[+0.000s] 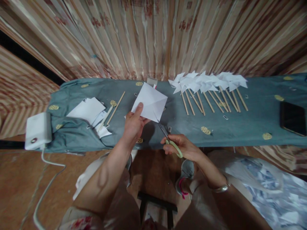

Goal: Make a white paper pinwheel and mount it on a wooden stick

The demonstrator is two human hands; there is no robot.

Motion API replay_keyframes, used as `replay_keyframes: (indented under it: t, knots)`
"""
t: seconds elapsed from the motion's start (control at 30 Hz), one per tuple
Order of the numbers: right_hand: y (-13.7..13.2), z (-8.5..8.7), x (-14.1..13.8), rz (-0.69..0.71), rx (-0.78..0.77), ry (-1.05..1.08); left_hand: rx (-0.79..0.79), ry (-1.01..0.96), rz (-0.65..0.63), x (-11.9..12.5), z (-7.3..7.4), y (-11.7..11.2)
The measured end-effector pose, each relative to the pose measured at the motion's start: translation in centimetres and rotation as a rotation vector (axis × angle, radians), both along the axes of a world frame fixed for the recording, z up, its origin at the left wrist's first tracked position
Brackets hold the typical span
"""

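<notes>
My left hand (pixel 134 125) pinches a square of white paper (pixel 150 101) by its lower left side, thumb on top. Crease lines show faintly on the sheet. In my right hand (pixel 178 146) is a pair of scissors (pixel 174 147) with pale green handles, fingers in the loops. The dark blades meet the paper's lower corner. Behind the sheet, a small box (pixel 152 81) is mostly hidden. To the left lie a stack of white paper sheets (pixel 86 110) and a wooden stick (pixel 116 108). Several white paper pinwheels (pixel 206 82) on sticks lie in a row to the right.
A green patterned cloth (pixel 240 127) covers the long narrow table. A white device (pixel 38 131) with a cable sits at its left end; a black phone (pixel 293 118) lies at the right. Striped curtains (pixel 153 38) hang behind. A plastic bag of paper pieces (pixel 275 191) is at lower right.
</notes>
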State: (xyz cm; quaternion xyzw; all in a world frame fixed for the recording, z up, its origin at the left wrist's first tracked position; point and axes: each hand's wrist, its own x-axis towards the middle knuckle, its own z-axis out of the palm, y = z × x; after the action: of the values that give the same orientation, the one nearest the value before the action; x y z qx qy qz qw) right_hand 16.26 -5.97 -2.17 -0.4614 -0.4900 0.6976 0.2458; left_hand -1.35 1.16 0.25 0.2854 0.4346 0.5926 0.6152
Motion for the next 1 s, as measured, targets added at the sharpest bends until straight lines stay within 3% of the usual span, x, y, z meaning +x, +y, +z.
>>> replay_keyframes:
  t: [0.1,0.2,0.4,0.5,0.73,0.87,1.0]
  knots:
    - [-0.1,0.8,1.1,0.038,-0.049,-0.004,0.007,0.015,0.005,-0.3,-0.1,0.2]
    - [0.1,1.3,2.5,-0.018,-0.009,0.012,-0.014,0.036,-0.011,-0.3,-0.3,0.2]
    - [1.2,0.1,4.0,-0.503,0.224,-0.055,-0.073,0.111,-0.142,0.7,-1.2,-0.5]
    - [1.9,-0.4,3.9,-0.648,0.278,-0.017,-0.089,0.168,-0.209,1.3,-1.6,-0.9]
    - [2.6,-0.3,3.1,-0.609,0.211,0.1,-0.085,0.314,-0.304,1.6,-2.0,-1.5]
    - [2.5,-0.4,2.7,-0.575,0.144,0.139,-0.087,0.277,-0.323,1.7,-2.0,-1.5]
    - [2.5,-0.7,2.5,-0.632,0.154,0.104,-0.087,0.145,-0.336,1.8,-1.8,-1.3]
